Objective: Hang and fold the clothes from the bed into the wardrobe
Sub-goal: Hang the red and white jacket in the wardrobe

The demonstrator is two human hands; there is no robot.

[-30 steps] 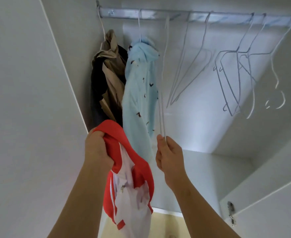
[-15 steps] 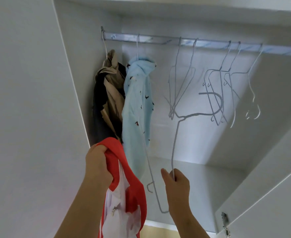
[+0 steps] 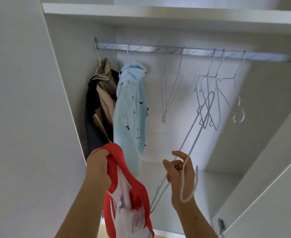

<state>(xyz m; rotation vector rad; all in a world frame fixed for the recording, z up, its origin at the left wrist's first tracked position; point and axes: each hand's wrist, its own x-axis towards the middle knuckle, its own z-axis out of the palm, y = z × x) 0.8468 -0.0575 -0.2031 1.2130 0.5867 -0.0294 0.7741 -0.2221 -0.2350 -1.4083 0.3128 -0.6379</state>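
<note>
Wire hanger (image 3: 181,186): had turned in the grip since the earlier frame and lay at a steep tilt, one end up among the empty hangers (image 3: 207,93), the other low beside the garment; it was off the rail (image 3: 158,49).
Right hand (image 3: 179,176): fingers were curled loosely round the hanger's wire with the index finger lifted; a thick loop of wire, probably the hook, crossed the wrist.
Left hand (image 3: 98,167): fingers were clenched on a bunched edge of the red-and-white garment (image 3: 117,155), which hung from the fist in front of the wardrobe, on no hanger yet.
Step in hand: most likely feeding the hanger into the garment.
Doing it well: the left hand needed to open the neck hole, not just hold a fold; the low end could enter first, then the other shoulder, with the hook kept outside.
Risk: the upper end overlapped the empty hangers in view and might have snagged them; contact could not be told.
Rail space: the gap between the light blue garment (image 3: 131,107) and the empty hangers looked the natural place.
</note>
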